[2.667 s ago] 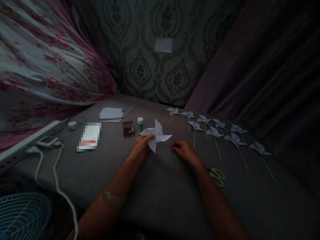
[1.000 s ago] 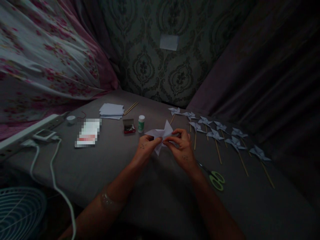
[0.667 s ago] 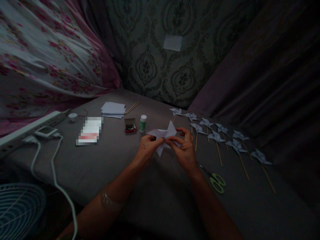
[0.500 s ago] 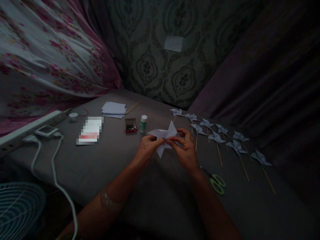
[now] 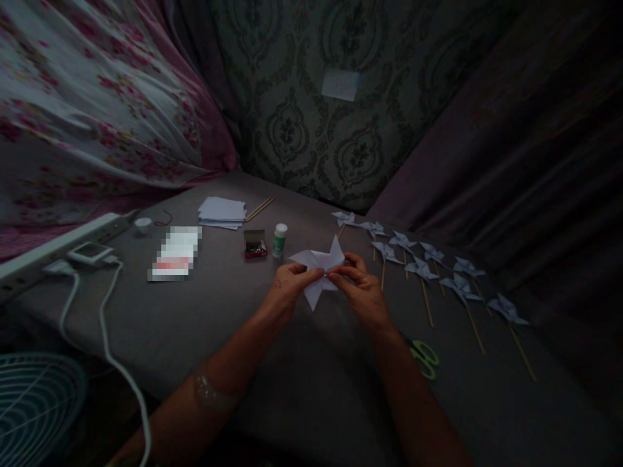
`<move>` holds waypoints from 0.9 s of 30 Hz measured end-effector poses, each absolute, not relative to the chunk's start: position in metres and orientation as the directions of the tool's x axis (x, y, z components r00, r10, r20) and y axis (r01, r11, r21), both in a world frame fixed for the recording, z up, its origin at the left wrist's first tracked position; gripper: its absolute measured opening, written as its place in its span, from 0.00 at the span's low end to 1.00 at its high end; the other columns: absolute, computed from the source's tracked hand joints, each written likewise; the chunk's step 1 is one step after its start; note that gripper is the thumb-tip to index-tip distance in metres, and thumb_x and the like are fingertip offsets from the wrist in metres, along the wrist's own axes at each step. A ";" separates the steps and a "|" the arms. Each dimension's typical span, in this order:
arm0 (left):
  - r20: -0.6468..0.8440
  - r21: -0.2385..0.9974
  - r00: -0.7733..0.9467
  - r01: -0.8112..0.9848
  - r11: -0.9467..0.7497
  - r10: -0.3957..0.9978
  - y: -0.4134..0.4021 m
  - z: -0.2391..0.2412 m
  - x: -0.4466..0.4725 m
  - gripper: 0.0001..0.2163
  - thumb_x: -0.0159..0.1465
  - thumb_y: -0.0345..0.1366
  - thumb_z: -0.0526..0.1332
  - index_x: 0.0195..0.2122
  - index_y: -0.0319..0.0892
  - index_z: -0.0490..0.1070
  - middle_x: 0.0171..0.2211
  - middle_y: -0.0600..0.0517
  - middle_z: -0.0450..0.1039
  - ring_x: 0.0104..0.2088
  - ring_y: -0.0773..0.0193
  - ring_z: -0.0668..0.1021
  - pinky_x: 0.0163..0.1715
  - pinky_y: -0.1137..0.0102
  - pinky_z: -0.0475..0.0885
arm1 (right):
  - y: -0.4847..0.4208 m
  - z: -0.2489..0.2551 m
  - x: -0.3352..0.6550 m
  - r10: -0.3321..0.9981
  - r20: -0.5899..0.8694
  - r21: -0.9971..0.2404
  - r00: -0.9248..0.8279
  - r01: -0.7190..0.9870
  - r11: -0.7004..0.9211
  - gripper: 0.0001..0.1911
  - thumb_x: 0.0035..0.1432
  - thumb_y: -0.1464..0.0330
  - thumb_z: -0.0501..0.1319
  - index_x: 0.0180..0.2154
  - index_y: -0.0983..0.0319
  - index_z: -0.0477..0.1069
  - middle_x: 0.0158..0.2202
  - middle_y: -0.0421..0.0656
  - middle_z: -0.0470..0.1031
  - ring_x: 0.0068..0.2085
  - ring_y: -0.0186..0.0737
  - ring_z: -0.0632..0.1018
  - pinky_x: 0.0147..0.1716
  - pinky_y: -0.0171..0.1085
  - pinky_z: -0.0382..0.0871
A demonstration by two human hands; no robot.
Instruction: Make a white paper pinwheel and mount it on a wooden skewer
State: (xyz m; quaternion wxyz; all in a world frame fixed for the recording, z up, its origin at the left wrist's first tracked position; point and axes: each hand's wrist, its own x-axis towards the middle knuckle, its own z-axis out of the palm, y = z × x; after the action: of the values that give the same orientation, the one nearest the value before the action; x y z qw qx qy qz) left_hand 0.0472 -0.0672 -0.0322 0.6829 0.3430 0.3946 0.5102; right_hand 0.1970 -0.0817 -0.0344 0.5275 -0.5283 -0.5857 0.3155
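A white paper pinwheel [image 5: 315, 297] is held up between my two hands over the grey-covered table, its pointed blades spread. My left hand [image 5: 291, 284] grips it from the left, thumb on the centre and fingers behind the paper. Close to the centre, the thumb and fingertips of my right hand [image 5: 365, 292] are pinched together on the pinwheel; whether a pin is between them is too small to tell. Just beyond my left hand are a glue bottle [image 5: 279, 241] with a white cap and a small open box [image 5: 256, 246] of metal pieces.
Several finished pinwheels on sticks [image 5: 460, 285] lie at the right. Green-handled scissors [image 5: 424, 358] are partly behind my right forearm. A paper stack [image 5: 221, 213] and wooden sticks [image 5: 259, 209] lie at the back left, a power strip [image 5: 63, 246] with cables at the left, a fan [image 5: 39, 408] below.
My right hand has shifted slightly right and down, its forearm now covering the scissors' blades. The pinwheel stays in both hands, nearly unmoved.
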 end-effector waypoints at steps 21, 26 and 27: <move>-0.168 0.876 0.180 -0.423 0.231 0.969 -0.069 -0.030 0.048 0.09 0.43 0.35 0.71 0.23 0.35 0.76 0.23 0.49 0.76 0.22 0.68 0.74 0.24 0.73 0.67 | -0.082 -0.032 0.199 0.953 0.286 -0.929 0.103 0.273 0.250 0.13 0.45 0.54 0.69 0.28 0.57 0.80 0.50 0.44 0.67 0.51 0.44 0.71 0.55 0.45 0.64; -0.153 0.880 0.186 -0.420 0.220 0.970 -0.069 -0.031 0.048 0.09 0.44 0.36 0.70 0.23 0.35 0.75 0.22 0.50 0.75 0.22 0.68 0.74 0.24 0.73 0.66 | -0.082 -0.032 0.199 0.950 0.291 -0.923 0.110 0.292 0.249 0.14 0.45 0.53 0.68 0.28 0.56 0.80 0.49 0.44 0.67 0.50 0.43 0.71 0.54 0.45 0.65; -0.147 0.883 0.188 -0.417 0.214 0.971 -0.069 -0.031 0.048 0.09 0.44 0.36 0.70 0.23 0.36 0.75 0.22 0.50 0.75 0.22 0.68 0.74 0.24 0.73 0.66 | -0.083 -0.032 0.198 0.949 0.294 -0.922 0.112 0.296 0.250 0.14 0.45 0.53 0.68 0.28 0.56 0.80 0.49 0.44 0.67 0.50 0.43 0.71 0.54 0.45 0.65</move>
State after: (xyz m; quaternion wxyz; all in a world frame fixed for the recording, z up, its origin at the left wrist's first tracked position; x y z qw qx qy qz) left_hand 0.0479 -0.0690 -0.0310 0.6797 0.3634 0.3810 0.5107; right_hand 0.1984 -0.0826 -0.0317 0.5267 -0.5280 -0.5897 0.3101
